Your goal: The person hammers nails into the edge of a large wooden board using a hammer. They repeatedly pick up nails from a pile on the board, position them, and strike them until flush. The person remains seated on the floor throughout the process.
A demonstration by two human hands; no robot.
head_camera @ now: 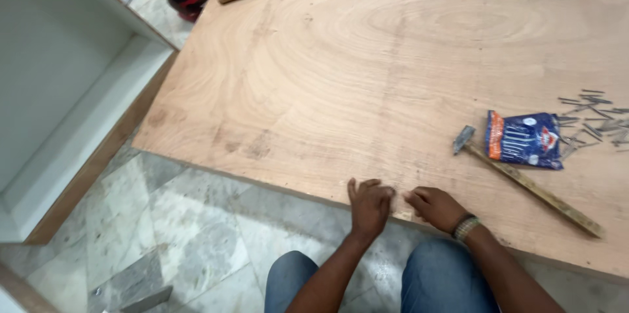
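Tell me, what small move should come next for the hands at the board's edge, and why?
Probably the right hand should reach for the hammer beside it. Both it and the left hand rest empty-looking at the plywood board edge, with nails lying near the blue packet.

Single head-worn view, looking steeply down and forward from above the person's own knees. The near edge of the large pale-brown plywood sheet (367,84) runs diagonally across the lower frame, so the camera faces the board slightly from its left corner. Range is close: the left hand (370,207) and right hand (436,207) lie at bottom centre, within arm's reach. The grey marble floor (190,221) fills the lower left, a white cabinet carcass (72,77) the left margin. The sheet's far and right edges fall outside the frame
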